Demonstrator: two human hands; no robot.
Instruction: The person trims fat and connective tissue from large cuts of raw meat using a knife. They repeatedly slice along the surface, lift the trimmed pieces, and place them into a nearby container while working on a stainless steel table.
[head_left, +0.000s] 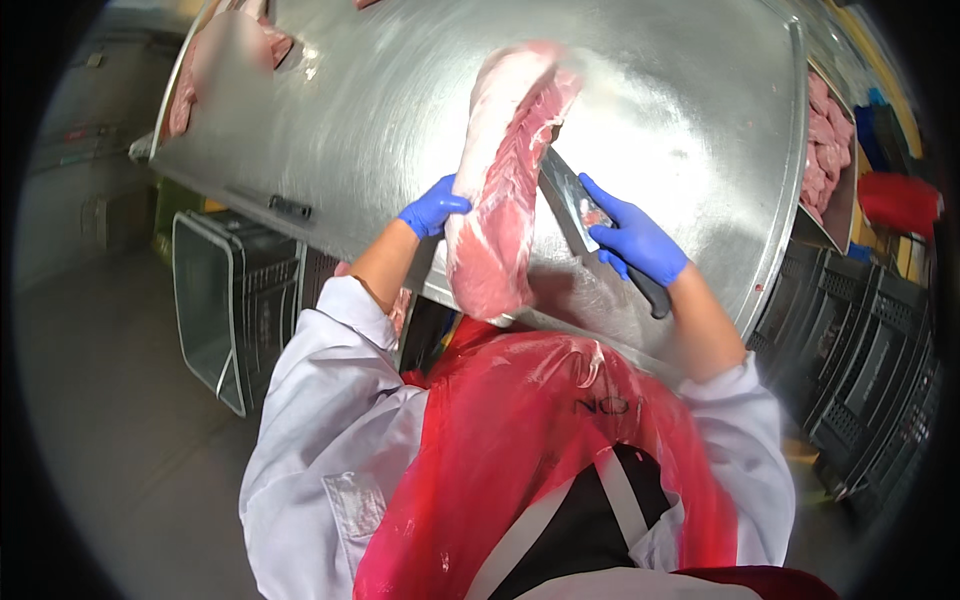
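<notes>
The left hand [437,208], in a blue glove, is partly closed on the left side of a long piece of meat [497,200]. The thumb lies against the pale outer face; the other fingers are largely hidden, so their exact spread cannot be determined.

The right hand [640,240], also gloved in blue, is closed around the handle of a knife [572,200]. The butt of the dark handle projects from the near side of the fist. The index finger extends along the blade, which points far and left, its tip end at the right side of the meat. Contact between blade and meat cannot be confirmed.

The piece of meat is positioned lengthwise, near to far, at the near middle of a metal table [370,110]. Its left side is pale; its right side is pink and ridged. The near end reaches the near table edge. Whether the piece rests fully on the surface cannot be determined.

Other meat [270,45] is located at the far left of the table. At the right, beyond the table edge, a container holds pink meat pieces [825,150]. Dark crates [850,340] are stacked near right; a grey crate [240,290] stands near left. The person wears a red apron [480,440] over white sleeves.
</notes>
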